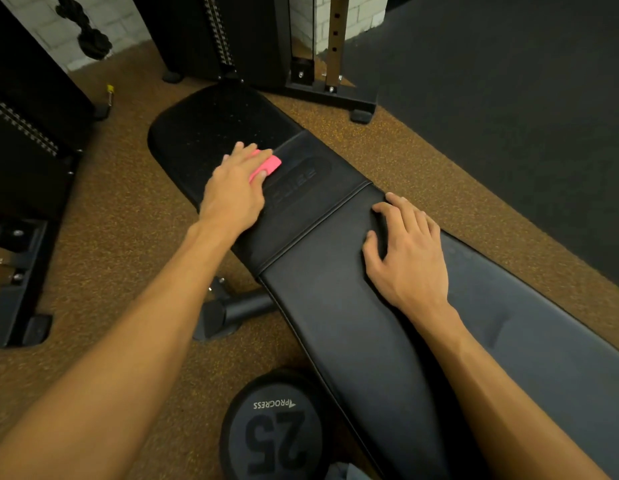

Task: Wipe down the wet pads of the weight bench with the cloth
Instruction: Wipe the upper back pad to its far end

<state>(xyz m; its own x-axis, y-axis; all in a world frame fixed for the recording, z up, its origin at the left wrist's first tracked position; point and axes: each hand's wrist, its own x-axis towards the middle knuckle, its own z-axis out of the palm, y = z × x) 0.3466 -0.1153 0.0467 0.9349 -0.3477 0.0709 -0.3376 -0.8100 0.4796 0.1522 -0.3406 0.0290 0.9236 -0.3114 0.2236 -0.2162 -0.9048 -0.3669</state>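
On the bench (336,306), left hand (233,192) presses the cloth (270,163), fingers (246,152) straight — right hand (408,258) rests, fingers spread.

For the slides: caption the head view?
Left hand presses pink cloth across the seam of the speckled far pad; right hand rests on the near pad.

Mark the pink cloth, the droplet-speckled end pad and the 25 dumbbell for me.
pink cloth (272,163), head view, its exposed corner.
droplet-speckled end pad (214,123), head view, bare middle of its top.
25 dumbbell (277,434), head view, its printed end face.
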